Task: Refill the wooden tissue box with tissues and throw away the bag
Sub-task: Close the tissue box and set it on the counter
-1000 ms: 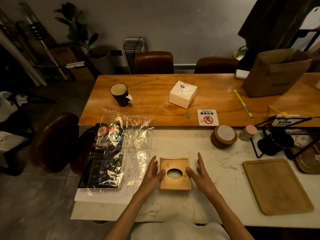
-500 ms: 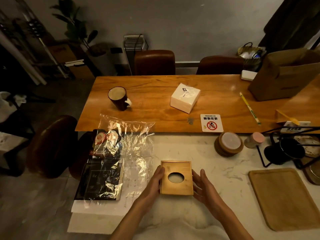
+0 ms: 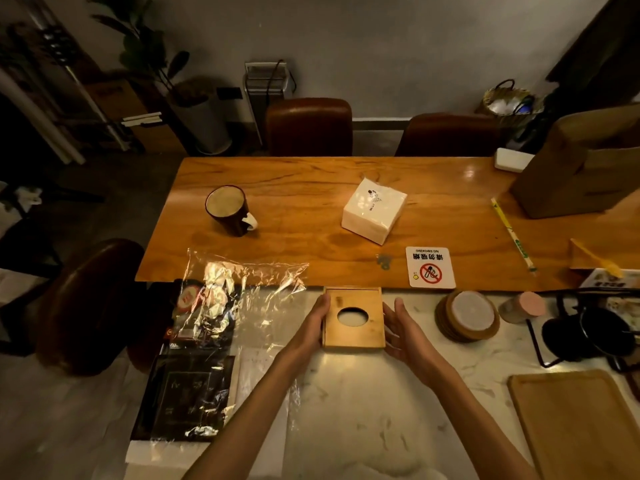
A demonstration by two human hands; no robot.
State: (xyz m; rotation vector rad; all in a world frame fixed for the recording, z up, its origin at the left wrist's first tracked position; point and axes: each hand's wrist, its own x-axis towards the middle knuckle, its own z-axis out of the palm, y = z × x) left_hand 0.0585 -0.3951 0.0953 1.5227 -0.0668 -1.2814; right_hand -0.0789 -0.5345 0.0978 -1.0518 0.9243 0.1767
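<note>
The wooden tissue box (image 3: 363,336), square with an oval hole in its lid, sits on the white marble table (image 3: 363,420) right at the seam with the orange wooden table (image 3: 294,251). My left hand (image 3: 311,327) presses its left side. My right hand (image 3: 403,329) lies against its right side, thumb up. A wrapped white pack of tissues (image 3: 374,209) lies beyond on the wooden table, out of reach of both hands. A clear plastic bag (image 3: 249,299) lies flat to the left of the box.
A dark mug (image 3: 228,209) stands back left. A no-smoking sign (image 3: 430,267), stacked coasters (image 3: 467,315), a pink-lidded jar (image 3: 523,306), a black kettle stand (image 3: 588,330) and a wooden tray (image 3: 581,424) fill the right. A cardboard bag (image 3: 585,168) and a woven basket (image 3: 509,102) are far right.
The wooden tissue box has gone forward from the near part of the marble table to its far edge, with both hands travelling beside it. The right hand closed in on its side.
</note>
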